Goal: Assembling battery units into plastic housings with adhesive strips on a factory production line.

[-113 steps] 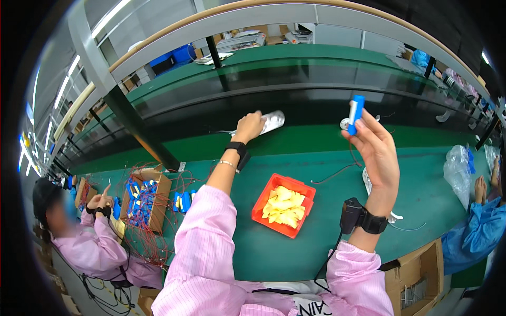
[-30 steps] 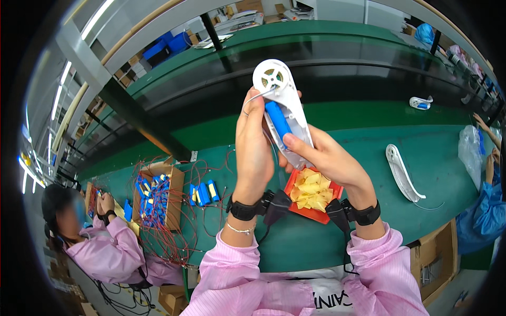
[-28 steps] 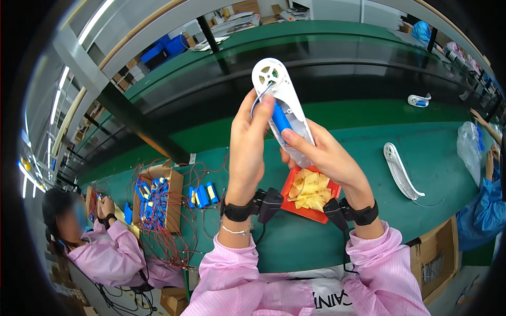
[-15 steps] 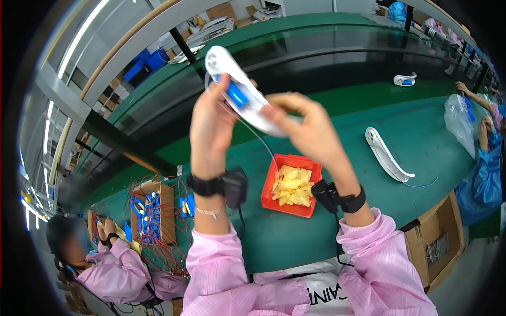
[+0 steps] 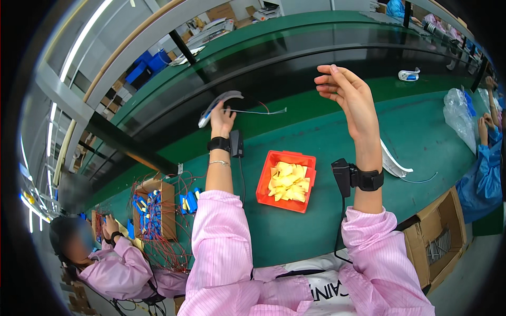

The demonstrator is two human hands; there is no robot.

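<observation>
My left hand is stretched far out at the inner edge of the dark conveyor belt, its fingers closed on a curved white plastic housing. From the housing a thin cable trails to the right, its end in the air. My right hand is raised over the bench's far side, palm turned left, fingers loosely bent and nothing in them. Below and between my arms sits a red plastic tray of yellow sheet pieces. A second white housing, partly hidden by my right wrist, lies on the green bench.
Left, a cardboard box holds blue wired packs, with a co-worker beside it. A clear plastic bag and another worker's blue sleeve are at right. An open carton stands lower right. Another housing lies on the belt.
My left hand has carried the housing away to the far left and lowered it by the belt. My right hand has let go of it and moved right and up.
</observation>
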